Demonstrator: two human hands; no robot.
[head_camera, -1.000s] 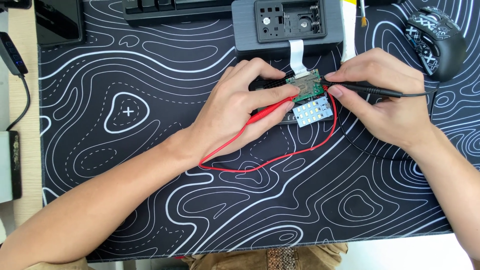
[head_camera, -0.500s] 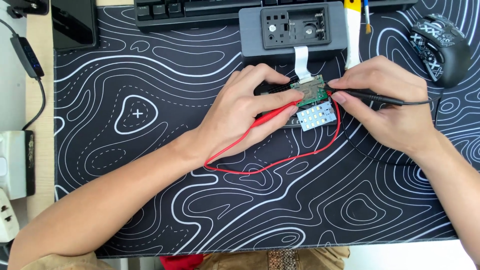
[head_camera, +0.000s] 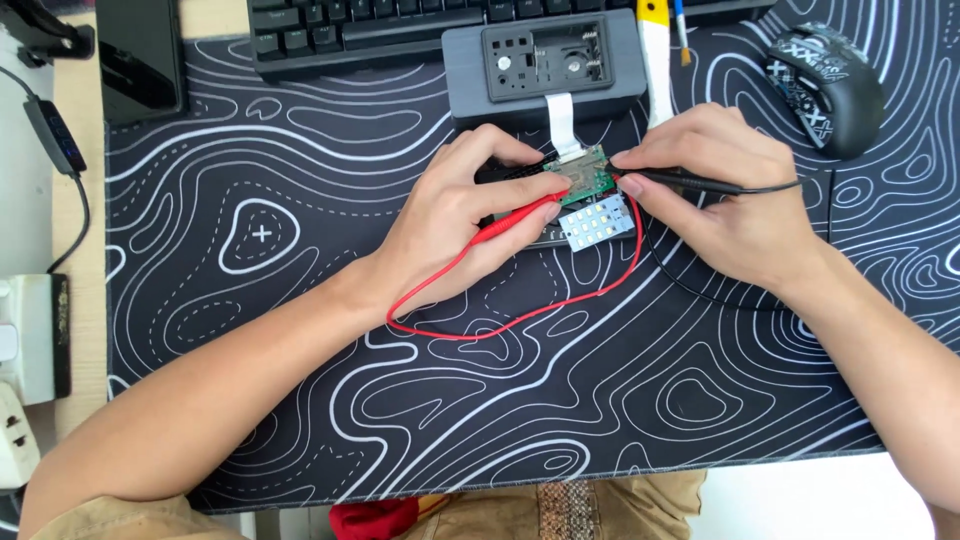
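The black desk mat (head_camera: 300, 330) with white contour lines covers most of the tabletop; its near edge runs along six o'clock, its left edge along nine, and the stretch from seven to nine o'clock lies bare — wide room there. At twelve o'clock things crowd in: a keyboard (head_camera: 400, 30), a grey housing (head_camera: 545, 65) with a white ribbon cable (head_camera: 563, 120), and a patterned mouse (head_camera: 825, 85) at two o'clock. The green circuit board (head_camera: 585, 175) sits just below the housing, with a small white LED panel (head_camera: 598, 222) touching its lower side; the left hand (head_camera: 460, 230) pinches the red probe (head_camera: 515, 220), fingers closed on it, tip at the board; the right hand (head_camera: 730, 205) grips the black probe (head_camera: 700, 180) likewise, meeting the board from three o'clock; the red lead (head_camera: 500, 325) loops toward six.
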